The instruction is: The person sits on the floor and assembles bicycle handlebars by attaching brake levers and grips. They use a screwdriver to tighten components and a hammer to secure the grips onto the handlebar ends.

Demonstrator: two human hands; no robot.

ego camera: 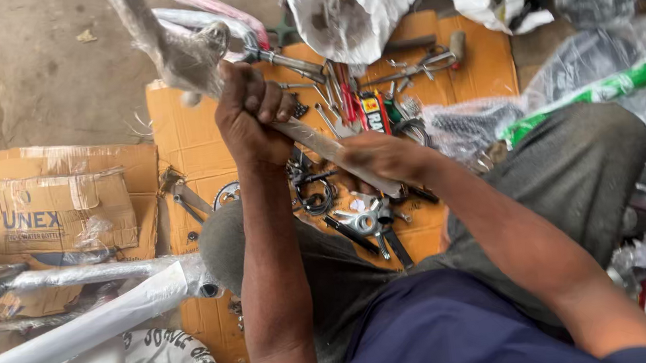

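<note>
Left hand (251, 117) fists around a wrapped metal rod (319, 143); right hand (385, 159) clamps its lower end. Rod slants above the cardboard sheet (191, 139), over the tools (346, 99) near its centre. Best done keeping both grips firm, peeling wrap (182, 56) steadily upward.

matt cardboard sheet (191, 139), dull metal rod (327, 147)
</note>
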